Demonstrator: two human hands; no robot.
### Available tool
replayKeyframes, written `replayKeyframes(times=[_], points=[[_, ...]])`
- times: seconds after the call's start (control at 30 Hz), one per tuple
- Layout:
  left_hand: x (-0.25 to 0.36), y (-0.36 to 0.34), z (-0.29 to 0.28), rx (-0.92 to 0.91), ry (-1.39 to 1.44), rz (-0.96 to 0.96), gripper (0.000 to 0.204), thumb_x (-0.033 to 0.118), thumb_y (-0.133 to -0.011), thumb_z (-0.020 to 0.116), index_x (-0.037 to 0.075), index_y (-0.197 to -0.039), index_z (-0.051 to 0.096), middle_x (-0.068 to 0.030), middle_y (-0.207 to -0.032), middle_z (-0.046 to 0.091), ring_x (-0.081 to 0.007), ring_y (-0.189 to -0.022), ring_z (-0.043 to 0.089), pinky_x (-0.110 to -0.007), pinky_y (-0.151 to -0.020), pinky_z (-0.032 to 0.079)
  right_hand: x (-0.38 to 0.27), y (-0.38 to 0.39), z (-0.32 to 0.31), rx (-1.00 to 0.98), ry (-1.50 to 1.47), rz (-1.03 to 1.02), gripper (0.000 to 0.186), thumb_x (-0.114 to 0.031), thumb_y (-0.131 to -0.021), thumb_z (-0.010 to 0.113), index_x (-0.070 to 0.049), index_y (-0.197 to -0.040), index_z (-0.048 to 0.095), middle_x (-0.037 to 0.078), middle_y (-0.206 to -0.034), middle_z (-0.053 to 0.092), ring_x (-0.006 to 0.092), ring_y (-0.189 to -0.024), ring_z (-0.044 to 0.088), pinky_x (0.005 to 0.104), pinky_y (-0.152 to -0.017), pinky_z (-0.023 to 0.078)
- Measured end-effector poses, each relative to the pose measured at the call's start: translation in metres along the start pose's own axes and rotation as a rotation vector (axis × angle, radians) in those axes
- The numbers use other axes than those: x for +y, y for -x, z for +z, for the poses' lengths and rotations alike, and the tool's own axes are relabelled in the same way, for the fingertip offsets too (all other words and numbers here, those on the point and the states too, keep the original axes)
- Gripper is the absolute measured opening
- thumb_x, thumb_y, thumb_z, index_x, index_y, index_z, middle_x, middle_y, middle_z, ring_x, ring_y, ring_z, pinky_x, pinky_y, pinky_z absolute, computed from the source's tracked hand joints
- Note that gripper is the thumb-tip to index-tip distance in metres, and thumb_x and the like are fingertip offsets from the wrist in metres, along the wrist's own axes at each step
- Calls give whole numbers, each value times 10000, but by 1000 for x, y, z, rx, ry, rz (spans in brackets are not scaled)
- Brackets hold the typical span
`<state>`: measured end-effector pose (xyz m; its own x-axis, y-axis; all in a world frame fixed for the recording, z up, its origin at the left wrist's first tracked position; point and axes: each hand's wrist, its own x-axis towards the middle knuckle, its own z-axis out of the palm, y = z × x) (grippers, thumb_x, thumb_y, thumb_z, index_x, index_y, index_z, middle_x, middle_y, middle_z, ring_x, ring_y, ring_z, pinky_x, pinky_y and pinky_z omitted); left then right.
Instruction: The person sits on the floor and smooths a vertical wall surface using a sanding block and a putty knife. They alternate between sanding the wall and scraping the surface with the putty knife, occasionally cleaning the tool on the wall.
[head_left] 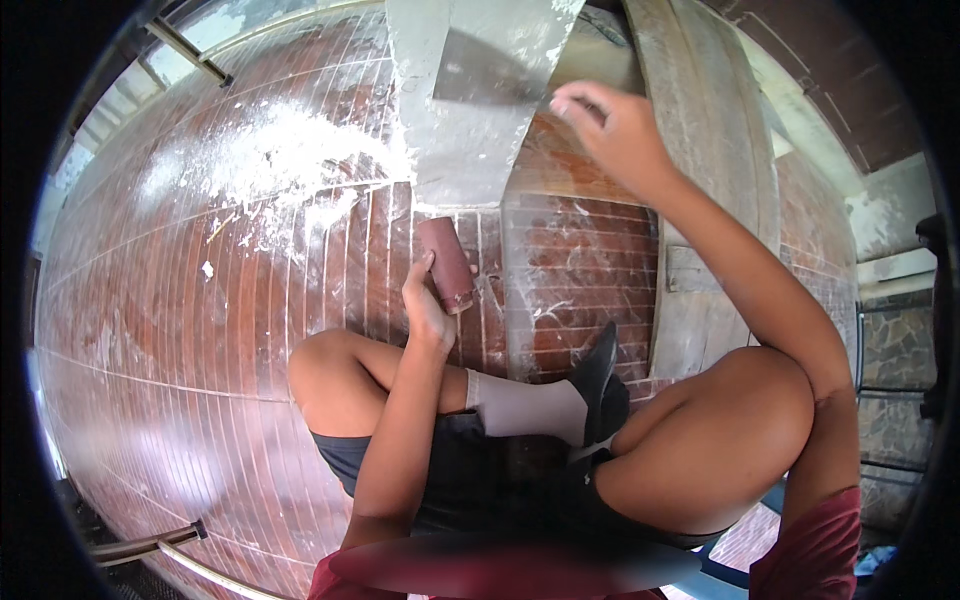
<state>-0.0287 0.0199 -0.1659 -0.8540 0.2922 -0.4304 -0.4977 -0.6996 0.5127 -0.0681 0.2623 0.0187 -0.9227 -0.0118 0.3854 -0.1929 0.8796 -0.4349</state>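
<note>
My left hand (428, 305) is wrapped round a sanding block (445, 258), a short piece of wood covered in reddish-brown sandpaper. Bare wood shows at its lower end, and most of my fingers are hidden behind it. The block tilts just below the foot of a grey plastered pillar (465, 150), and I cannot tell whether it touches the floor. Raised beside the pillar's right edge, my right hand (610, 120) has its fingers curled with the tips drawn together. What they hold, if anything, is too small to make out.
White dust (270, 160) lies scattered over the reddish strip floor (230, 330), left of the pillar. Long weathered wooden boards (705, 130) stand to the right. My bent legs and a dark shoe (600, 380) are close below the block. Metal rails (190, 50) cross the far left.
</note>
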Motion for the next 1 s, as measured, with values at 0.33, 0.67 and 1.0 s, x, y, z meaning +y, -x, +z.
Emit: replayKeyframes(times=[0.33,0.67,1.0], points=[[-3,-2,-2,-26,-80,14,373,297,-961,442,-10,-1150,541,-145,-955,649,-284,-825,661,-389,-680,528,6,7,0,54,0,-90,215,-236,-937,676,-60,-1053,717,67,-940,737,107,-769,641,262,-715,511],[-1,4,2,12,-83,-29,374,312,-958,451,2,-1140,557,-136,-949,654,-270,-841,655,-380,-710,519,6,7,-17,54,68,-79,216,-270,-919,674,-85,-1016,726,98,-927,739,238,-757,691,345,-704,535],[-1,5,0,39,-82,-32,368,292,-952,466,-9,-1154,533,-147,-958,645,-279,-819,658,-388,-692,531,10,5,-14,69,105,-152,211,-282,-920,660,-96,-992,728,95,-927,733,297,-826,692,383,-723,536]])
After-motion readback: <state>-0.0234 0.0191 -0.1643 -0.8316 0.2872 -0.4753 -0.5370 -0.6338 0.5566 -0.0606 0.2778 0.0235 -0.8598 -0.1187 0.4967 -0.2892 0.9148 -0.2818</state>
